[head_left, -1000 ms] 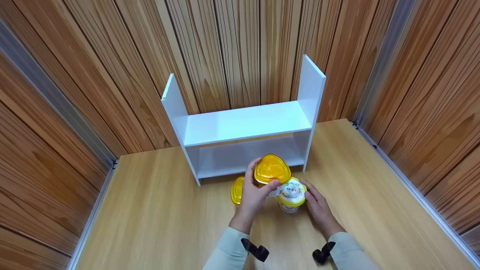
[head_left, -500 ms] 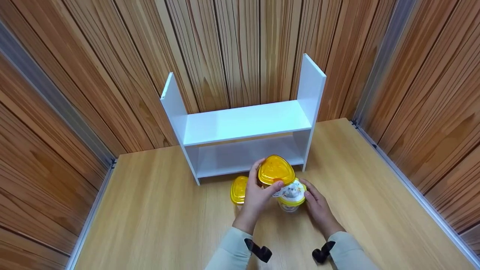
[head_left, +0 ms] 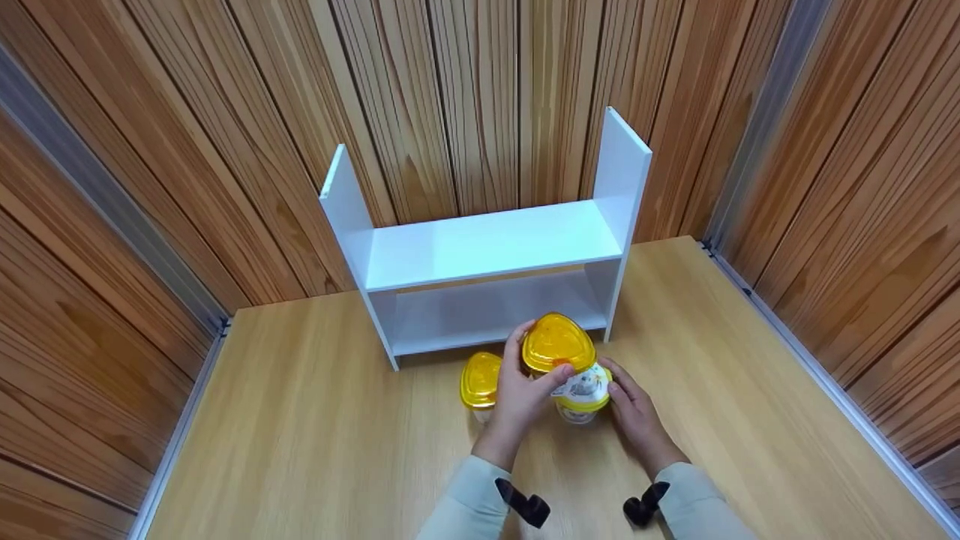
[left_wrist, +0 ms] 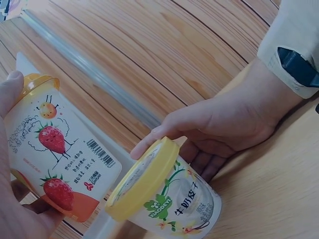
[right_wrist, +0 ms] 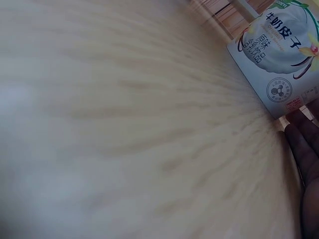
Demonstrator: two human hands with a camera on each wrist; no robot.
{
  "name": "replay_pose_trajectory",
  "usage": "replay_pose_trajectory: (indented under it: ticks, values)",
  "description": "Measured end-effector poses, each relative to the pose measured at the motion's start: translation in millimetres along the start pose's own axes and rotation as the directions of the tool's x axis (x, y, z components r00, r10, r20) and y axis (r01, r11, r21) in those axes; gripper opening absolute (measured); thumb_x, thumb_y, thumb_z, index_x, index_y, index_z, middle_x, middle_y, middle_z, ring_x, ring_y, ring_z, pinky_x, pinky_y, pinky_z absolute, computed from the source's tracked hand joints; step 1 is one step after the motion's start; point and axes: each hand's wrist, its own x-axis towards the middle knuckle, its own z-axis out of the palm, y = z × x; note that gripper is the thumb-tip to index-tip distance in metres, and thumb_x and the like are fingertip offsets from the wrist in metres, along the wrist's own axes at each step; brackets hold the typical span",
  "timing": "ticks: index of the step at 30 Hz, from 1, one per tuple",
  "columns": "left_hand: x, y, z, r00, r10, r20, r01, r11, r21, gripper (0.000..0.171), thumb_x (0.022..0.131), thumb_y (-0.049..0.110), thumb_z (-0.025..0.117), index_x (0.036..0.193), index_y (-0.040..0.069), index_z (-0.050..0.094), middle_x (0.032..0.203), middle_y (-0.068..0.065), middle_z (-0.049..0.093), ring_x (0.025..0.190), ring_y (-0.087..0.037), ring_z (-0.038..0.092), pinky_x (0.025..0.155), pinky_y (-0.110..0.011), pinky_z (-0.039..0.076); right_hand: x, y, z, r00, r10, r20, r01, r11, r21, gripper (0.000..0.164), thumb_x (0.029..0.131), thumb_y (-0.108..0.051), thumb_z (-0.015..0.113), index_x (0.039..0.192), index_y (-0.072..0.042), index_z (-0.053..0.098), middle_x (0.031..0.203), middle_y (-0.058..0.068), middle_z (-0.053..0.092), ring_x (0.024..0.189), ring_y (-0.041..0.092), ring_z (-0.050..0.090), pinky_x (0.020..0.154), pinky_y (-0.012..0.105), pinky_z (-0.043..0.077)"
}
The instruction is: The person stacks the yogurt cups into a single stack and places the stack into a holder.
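My left hand [head_left: 523, 393] holds a yogurt cup [left_wrist: 60, 154] with strawberries printed on its side and a clear yellow lid [head_left: 559, 343]. It is raised and tilted, overlapping a second cup in the head view. That one is a round milk drink cup [left_wrist: 172, 196] with a yellow-rimmed, printed white lid [head_left: 585, 386]. My right hand [head_left: 637, 411] grips it from the right, one fingertip at the lid's edge and other fingers curled behind the cup. Left of my left hand stands another yellow-lidded cup [head_left: 478, 381], partly hidden by that hand.
Behind the cups stands a white two-tier shelf [head_left: 495, 244] with tall side panels. It rests on a wooden table [head_left: 315, 420] against a wood-panelled wall [head_left: 480, 97]. Metal strips [head_left: 817, 360] run along the table's sides.
My left hand has shifted slightly right with the strawberry yogurt cup, now covering more of the round cup's lid. More of the left cup shows. My right hand stays in place.
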Motion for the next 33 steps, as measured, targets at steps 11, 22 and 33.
replay_pose_trajectory:
  ticks: [11,22,33]
  values:
    - [-0.4,-7.8,4.3,0.999,-0.04,0.004,0.04,0.999,0.008,0.084,0.077,0.038,0.088,0.147,0.04,0.043,0.148,0.004,0.045,0.131,-0.024,0.05,0.109,-0.045,0.045,-3.5,-2.0,0.4,1.0,0.023,0.014,-0.023,1.0,0.01,0.052,0.105,-0.054,0.042,0.155,-0.037,0.037,0.163,-0.006,0.032,0.148,0.022,0.032,0.121,0.046,0.024]
    - [-0.9,-10.1,7.1,0.999,-0.03,0.023,0.03,0.999,0.018,0.086,0.08,0.041,0.085,0.151,0.035,0.036,0.149,0.003,0.044,0.134,-0.023,0.049,0.112,-0.044,0.042,-0.9,0.7,-0.1,0.999,0.034,0.004,-0.034,0.999,0.014,0.056,0.104,-0.058,0.042,0.155,-0.036,0.036,0.163,-0.006,0.031,0.149,0.021,0.03,0.122,0.045,0.023]
    - [-1.8,-10.6,4.4,0.994,-0.018,0.107,0.014,0.999,0.039,0.076,0.088,0.048,0.076,0.147,0.05,0.028,0.151,0.004,0.041,0.136,-0.021,0.046,0.117,-0.046,0.035,-1.0,0.2,0.8,1.0,0.016,0.012,-0.016,0.998,0.065,0.052,0.106,-0.05,0.043,0.155,-0.033,0.037,0.162,-0.003,0.034,0.146,0.019,0.035,0.114,0.024,0.031]
